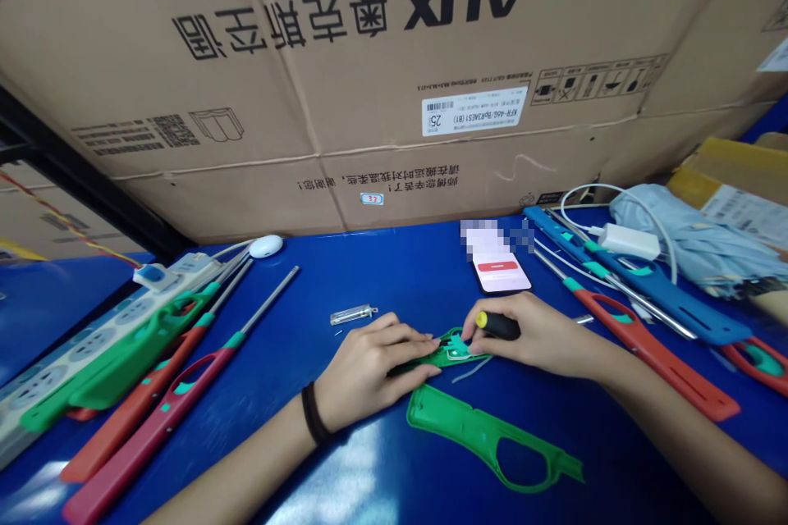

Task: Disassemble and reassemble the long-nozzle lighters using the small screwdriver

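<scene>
My left hand, with a dark band at the wrist, is closed on the handle end of an opened green lighter shell half lying on the blue table. My right hand holds a screwdriver with a black handle and yellow end cap, tucked between thumb and fingers. Its fingertips touch a teal trigger piece inside the shell; whether they grip it I cannot tell. Nearer to me lies the other green shell half, hollow side up. A clear fuel tank rests beyond my left hand.
Several long-necked lighters, including a red one at left and an orange one at right, flank the work area. A power strip runs along the left. A phone lies before a large carton. Blue cloth sits far right.
</scene>
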`<state>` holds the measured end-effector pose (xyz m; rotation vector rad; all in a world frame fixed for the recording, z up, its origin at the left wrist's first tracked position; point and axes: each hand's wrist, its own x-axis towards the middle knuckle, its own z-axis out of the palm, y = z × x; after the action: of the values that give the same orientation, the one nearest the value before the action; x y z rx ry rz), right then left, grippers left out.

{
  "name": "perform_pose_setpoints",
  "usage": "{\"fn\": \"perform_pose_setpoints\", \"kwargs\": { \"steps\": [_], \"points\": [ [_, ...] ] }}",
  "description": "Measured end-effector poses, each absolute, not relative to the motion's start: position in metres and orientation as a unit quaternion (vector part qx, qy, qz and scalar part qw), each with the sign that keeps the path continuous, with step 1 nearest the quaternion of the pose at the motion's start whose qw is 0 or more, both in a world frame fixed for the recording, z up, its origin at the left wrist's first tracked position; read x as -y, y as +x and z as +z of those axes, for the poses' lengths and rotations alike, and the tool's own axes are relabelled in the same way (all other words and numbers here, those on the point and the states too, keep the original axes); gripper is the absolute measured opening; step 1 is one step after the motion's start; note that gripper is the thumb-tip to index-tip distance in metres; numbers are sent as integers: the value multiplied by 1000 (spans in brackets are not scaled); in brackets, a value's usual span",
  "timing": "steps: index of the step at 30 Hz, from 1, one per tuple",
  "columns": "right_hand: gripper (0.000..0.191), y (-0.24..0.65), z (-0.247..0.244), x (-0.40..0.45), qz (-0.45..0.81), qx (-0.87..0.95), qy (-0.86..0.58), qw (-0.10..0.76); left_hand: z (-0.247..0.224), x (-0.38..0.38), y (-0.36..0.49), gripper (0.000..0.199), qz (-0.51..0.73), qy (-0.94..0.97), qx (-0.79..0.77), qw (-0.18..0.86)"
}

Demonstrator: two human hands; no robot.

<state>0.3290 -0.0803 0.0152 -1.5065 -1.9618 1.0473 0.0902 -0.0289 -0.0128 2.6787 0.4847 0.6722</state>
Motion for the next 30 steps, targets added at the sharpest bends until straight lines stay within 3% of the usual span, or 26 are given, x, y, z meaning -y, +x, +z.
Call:
{"fn": "perform_pose_setpoints", "kwargs": {
  "steps": [9, 17, 30],
  "points": [
    [12, 329, 13, 81, 380, 704, -555, 226, -13, 29, 90, 28, 243, 940, -169, 172],
    [22, 327, 11, 75, 539, 569, -579, 226, -14, 31, 92, 28, 229, 944, -167, 171],
    [25, 314, 8, 78, 480, 570, -622, 242, -13, 31, 92, 27, 232, 948, -152, 154]
  ]
}}
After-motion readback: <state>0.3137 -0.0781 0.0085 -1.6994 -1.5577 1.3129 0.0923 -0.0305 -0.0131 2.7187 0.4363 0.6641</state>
